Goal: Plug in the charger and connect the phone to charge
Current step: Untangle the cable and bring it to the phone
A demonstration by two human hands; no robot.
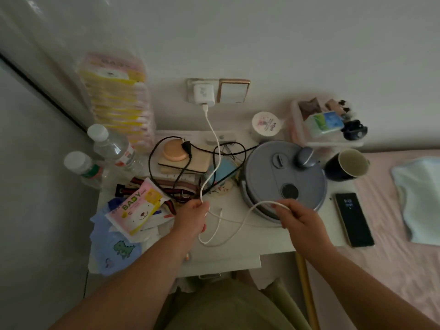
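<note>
A white charger [203, 94] sits plugged into the wall socket [190, 91] above the small white table [238, 253]. Its white cable [213, 136] hangs down from it and loops over the table. My left hand [192, 216] pinches the cable near the table's middle. My right hand [298, 216] holds another stretch of the same cable in front of a round grey lidded appliance [283, 177]. A loose end of the cable lies between my hands. The dark phone [354, 219] lies flat at the table's right edge, its screen lit, apart from both hands.
Two water bottles [112, 146] stand at the left. A pink baby-wipes pack [138, 208], black cables [181, 167] over stacked items, a dark mug [345, 165], a white jar [266, 126] and a pink tray [326, 125] crowd the table. A pink bed [392, 270] lies to the right.
</note>
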